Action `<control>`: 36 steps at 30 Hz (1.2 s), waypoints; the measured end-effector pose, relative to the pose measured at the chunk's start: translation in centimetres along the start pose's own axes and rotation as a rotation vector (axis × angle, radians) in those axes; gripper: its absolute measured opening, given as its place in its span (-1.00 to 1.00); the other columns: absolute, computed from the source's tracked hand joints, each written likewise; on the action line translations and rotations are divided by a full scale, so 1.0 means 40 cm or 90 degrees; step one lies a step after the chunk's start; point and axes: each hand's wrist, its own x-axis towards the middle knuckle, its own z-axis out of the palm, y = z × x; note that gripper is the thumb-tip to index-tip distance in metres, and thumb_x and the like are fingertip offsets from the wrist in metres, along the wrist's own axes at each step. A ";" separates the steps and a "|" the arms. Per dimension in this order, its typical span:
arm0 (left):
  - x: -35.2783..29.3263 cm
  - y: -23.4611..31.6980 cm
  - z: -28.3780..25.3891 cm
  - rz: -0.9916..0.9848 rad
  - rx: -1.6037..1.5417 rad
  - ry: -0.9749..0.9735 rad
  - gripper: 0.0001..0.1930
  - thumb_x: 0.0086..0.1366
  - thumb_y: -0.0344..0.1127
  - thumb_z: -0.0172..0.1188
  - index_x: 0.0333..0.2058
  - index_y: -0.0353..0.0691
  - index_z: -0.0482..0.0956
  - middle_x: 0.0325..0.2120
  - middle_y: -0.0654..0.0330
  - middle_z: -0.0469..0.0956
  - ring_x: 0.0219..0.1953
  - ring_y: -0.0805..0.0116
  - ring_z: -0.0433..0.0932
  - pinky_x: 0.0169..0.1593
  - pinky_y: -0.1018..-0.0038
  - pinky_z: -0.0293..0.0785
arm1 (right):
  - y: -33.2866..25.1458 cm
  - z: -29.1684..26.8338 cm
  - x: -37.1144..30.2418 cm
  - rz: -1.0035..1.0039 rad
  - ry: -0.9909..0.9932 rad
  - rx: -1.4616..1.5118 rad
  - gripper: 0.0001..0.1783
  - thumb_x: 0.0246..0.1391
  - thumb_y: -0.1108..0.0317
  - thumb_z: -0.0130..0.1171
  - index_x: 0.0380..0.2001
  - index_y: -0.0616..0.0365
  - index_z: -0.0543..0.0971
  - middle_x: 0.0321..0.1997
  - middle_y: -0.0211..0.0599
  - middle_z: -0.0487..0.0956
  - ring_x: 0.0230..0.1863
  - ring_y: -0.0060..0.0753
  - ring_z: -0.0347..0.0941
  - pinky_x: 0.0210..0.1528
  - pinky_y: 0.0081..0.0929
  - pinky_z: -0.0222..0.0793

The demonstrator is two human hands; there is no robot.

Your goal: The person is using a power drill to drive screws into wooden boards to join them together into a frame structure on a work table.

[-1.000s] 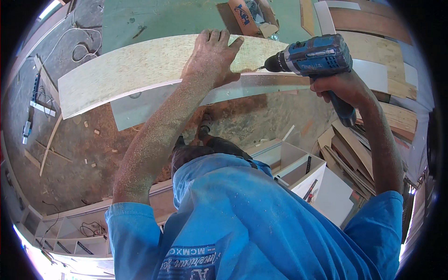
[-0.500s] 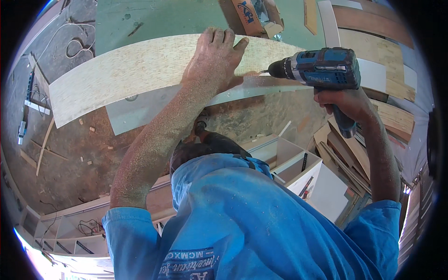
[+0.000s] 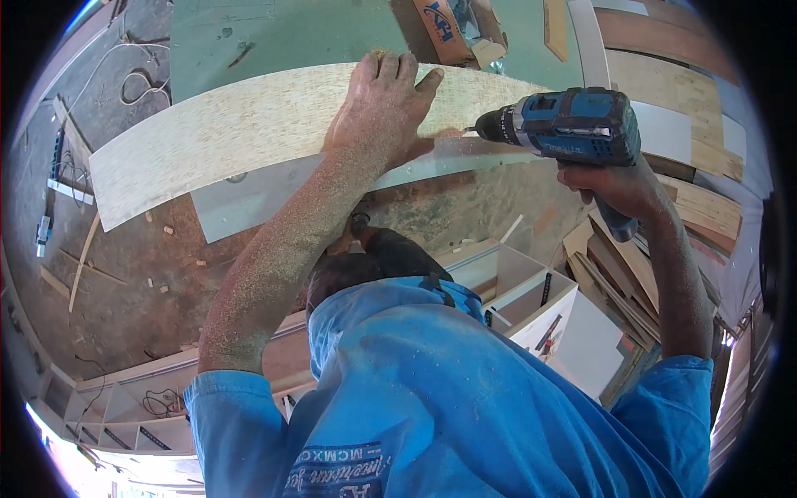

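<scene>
My left hand [image 3: 383, 108] spans a long, curved, pale wooden board [image 3: 216, 124], its four fingers over the far edge and its thumb by the near edge. Sawdust coats that hand and forearm. In my right hand [image 3: 610, 184] is a blue and black cordless drill [image 3: 573, 124], gripped by its handle. The drill points left, and its short bit [image 3: 471, 129] is at the board's near edge, right of my left thumb. Whether the tip touches the wood I cannot tell.
The board lies over a green tabletop [image 3: 290, 37]. An opened cardboard box [image 3: 444, 33] stands beyond it. Wood planks [image 3: 664, 79] are stacked to the right. White cabinet carcasses [image 3: 531, 290] stand near me, with offcuts [image 3: 614, 274] beside them. A cable [image 3: 145, 83] lies on the left floor.
The drill has rolled slightly in my right hand, its body tilting a little, while the bit stays at the same spot. My left hand keeps its place on the board.
</scene>
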 end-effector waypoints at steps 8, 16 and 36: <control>-0.004 0.011 -0.017 -0.004 -0.023 -0.002 -0.06 0.15 0.24 0.42 0.42 0.02 0.27 0.30 -0.09 0.30 0.40 -0.02 0.24 0.52 0.01 0.04 | 0.023 0.014 -0.016 -0.054 0.030 -0.004 -0.77 0.01 0.32 0.32 -0.26 0.20 0.65 -0.42 -0.37 0.65 -0.48 -0.55 0.56 -0.40 -0.44 0.54; 0.011 0.019 -0.006 0.031 -0.044 0.048 -0.06 0.08 0.27 0.43 0.39 0.03 0.35 0.26 -0.11 0.32 0.37 -0.08 0.25 0.46 -0.02 0.08 | 0.069 -0.042 0.007 -0.222 -0.043 0.041 -0.65 -0.08 0.32 0.35 -0.17 0.20 0.67 -0.36 -0.26 0.69 -0.47 -0.51 0.58 -0.40 -0.41 0.56; 0.669 -0.015 0.181 -0.159 -0.014 0.075 -0.80 0.24 -0.32 0.19 -0.23 -0.14 0.75 -0.22 -0.03 0.72 -0.08 -0.03 0.71 -0.07 0.17 0.65 | 0.779 0.195 0.085 -0.086 0.110 0.720 -0.69 -0.10 0.52 0.49 -0.22 0.16 0.68 -0.43 -0.40 0.62 -0.46 -0.49 0.55 -0.40 -0.44 0.46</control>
